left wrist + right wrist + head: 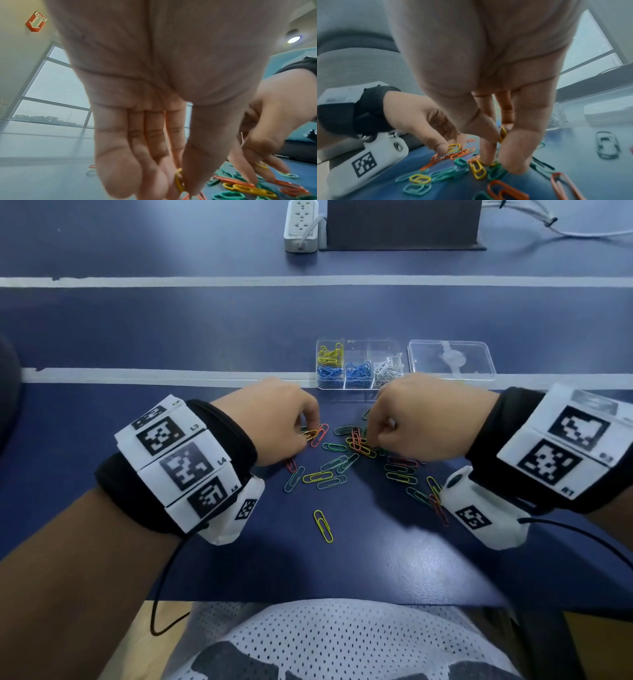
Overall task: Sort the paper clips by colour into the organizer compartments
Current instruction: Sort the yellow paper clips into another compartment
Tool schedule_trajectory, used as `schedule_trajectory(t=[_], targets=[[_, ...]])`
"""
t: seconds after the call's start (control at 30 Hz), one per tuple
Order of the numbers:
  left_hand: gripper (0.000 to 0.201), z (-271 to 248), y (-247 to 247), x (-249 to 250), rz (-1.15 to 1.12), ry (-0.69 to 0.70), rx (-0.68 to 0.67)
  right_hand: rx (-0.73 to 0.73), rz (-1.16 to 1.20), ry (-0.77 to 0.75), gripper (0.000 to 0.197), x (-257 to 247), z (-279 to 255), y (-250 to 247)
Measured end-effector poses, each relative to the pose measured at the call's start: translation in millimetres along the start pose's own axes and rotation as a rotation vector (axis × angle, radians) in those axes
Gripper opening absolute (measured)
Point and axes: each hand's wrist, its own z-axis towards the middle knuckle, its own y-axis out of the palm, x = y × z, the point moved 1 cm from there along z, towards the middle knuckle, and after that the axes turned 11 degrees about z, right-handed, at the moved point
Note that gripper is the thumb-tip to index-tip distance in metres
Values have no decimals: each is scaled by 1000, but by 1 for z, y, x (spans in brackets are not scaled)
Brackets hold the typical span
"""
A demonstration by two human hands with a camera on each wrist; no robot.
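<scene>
Loose paper clips [342,460] in yellow, green, orange and grey lie scattered on the blue table. The clear organizer [359,383] behind them holds yellow clips [330,354], blue clips [344,370] and white clips [387,368] in separate compartments. My left hand [310,434] pinches a yellow clip [178,181] at the pile's left edge. My right hand [368,436] grips another yellow clip [503,134] between thumb and fingers, its fingertips [488,158] down among the clips.
The organizer's clear lid [452,359] lies to its right. A single yellow clip [323,525] lies nearer to me. Farther back stand a white power strip [301,225] and a dark box [404,224]. White tape lines cross the table.
</scene>
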Motion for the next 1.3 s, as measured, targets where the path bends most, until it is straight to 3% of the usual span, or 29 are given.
schedule_trajectory(t=[0.23, 0.53, 0.77, 1.07, 1.17, 1.3], targets=[[4, -6, -3, 4, -68, 13, 0, 32, -114, -20, 31, -6, 6, 6], [22, -10, 2, 8, -111, -7, -84, 17, -19, -31, 20, -6, 4, 6], [16, -9, 9, 11, 28, 137, -61, 17, -30, -62, 22, -6, 4, 8], [13, -10, 6, 17, 131, 166, -63, -6, -67, -77, 16, -10, 4, 9], [14, -9, 4, 14, 33, 123, -66, -28, 140, 37, 15, 1, 6, 1], [9, -5, -1, 12, -121, 82, -65, -145, 753, 227, 24, 15, 7, -6]])
